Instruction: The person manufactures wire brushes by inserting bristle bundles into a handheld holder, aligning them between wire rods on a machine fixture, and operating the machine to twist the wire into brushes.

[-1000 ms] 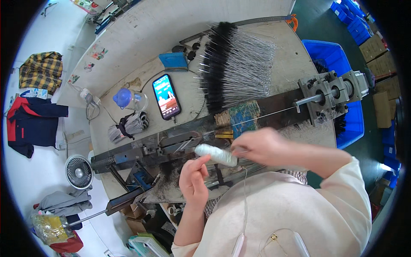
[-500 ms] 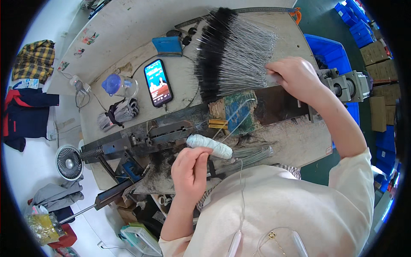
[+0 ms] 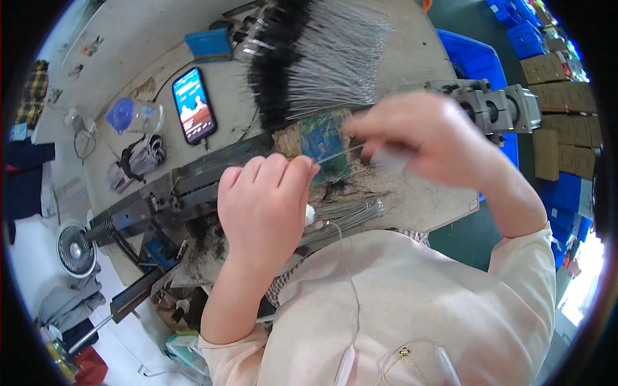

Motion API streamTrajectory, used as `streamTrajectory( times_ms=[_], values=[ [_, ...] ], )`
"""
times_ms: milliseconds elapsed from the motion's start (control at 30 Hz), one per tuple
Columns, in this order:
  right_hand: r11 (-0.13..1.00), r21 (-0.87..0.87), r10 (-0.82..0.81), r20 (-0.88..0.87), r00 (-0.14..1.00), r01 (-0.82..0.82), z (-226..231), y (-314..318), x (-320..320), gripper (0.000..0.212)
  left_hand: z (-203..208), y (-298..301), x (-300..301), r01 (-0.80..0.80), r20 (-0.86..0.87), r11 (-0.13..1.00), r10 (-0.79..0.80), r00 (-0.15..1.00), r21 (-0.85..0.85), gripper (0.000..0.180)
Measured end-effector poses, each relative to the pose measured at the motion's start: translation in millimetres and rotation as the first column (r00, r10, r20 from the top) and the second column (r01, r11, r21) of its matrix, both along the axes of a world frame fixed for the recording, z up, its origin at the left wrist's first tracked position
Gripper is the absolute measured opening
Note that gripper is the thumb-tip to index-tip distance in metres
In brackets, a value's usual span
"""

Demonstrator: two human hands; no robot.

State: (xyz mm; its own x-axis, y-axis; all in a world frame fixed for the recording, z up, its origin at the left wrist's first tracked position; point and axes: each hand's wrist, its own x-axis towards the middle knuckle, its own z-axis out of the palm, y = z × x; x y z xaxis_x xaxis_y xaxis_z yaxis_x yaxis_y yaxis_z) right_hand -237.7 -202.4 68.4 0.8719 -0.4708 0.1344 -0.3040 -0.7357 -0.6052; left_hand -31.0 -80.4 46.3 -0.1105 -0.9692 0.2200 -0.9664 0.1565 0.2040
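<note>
My left hand [image 3: 264, 206] is closed around a white spool [image 3: 310, 215]; only the spool's end shows past my fingers. My right hand [image 3: 431, 138], blurred by motion, pinches a thin metal rod [image 3: 338, 154] that points left over a worn blue-green pad [image 3: 322, 138] on the machine. Behind both hands lies a fanned bundle of black-tipped metal rods [image 3: 315, 64]. The long dark machine bar [image 3: 161, 199] runs from lower left up to a grey metal fixture [image 3: 496, 106] at the right.
A lit phone [image 3: 194, 105], a blue-capped bottle [image 3: 132, 117], grey gloves [image 3: 138, 161] and a blue box [image 3: 209, 42] lie on the bench. Loose wires [image 3: 347, 212] lie near its front edge. A small fan [image 3: 76, 249] stands low left, blue crates [image 3: 479, 61] at right.
My right hand has come back from the rod bundle to the machine's middle, now pinching a thin rod. My left hand has lifted with the spool, and the view has moved closer.
</note>
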Motion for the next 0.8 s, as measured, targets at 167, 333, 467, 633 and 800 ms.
streamTrajectory(
  times_ms=[167, 333, 467, 633, 800],
  values=[
    [0.980, -0.135, 0.151, 0.019, 0.988, -0.147, -29.2, 26.4, 61.3, 0.012, -2.2, 34.8, 26.1, -0.048, 0.079, 0.988, 0.060, 0.995, -0.150, 0.012],
    [0.972, -0.189, 0.155, 0.086, 0.984, -0.137, -45.9, 21.1, 96.6, 0.013, -48.5, 84.3, 43.3, -0.470, -0.650, 0.881, 0.389, 0.653, 0.054, 0.026],
    [0.987, -0.068, 0.151, 0.047, 0.987, -0.147, -46.4, 18.6, 98.8, 0.010, -48.2, 66.4, 7.3, -0.125, -0.764, 0.806, 0.482, -0.429, 0.579, 0.038],
    [0.985, -0.041, 0.168, -0.014, 0.986, -0.168, -43.5, 18.8, 106.9, 0.011, -62.0, 49.7, 7.7, 0.085, -0.762, 0.895, 0.419, -0.494, 0.438, 0.038],
    [0.972, -0.114, 0.206, -0.023, 0.978, -0.208, -39.9, 20.0, 110.3, 0.016, -94.9, 60.9, 38.7, -0.226, -0.674, 0.900, 0.430, 0.601, 0.373, 0.023]
  ],
)
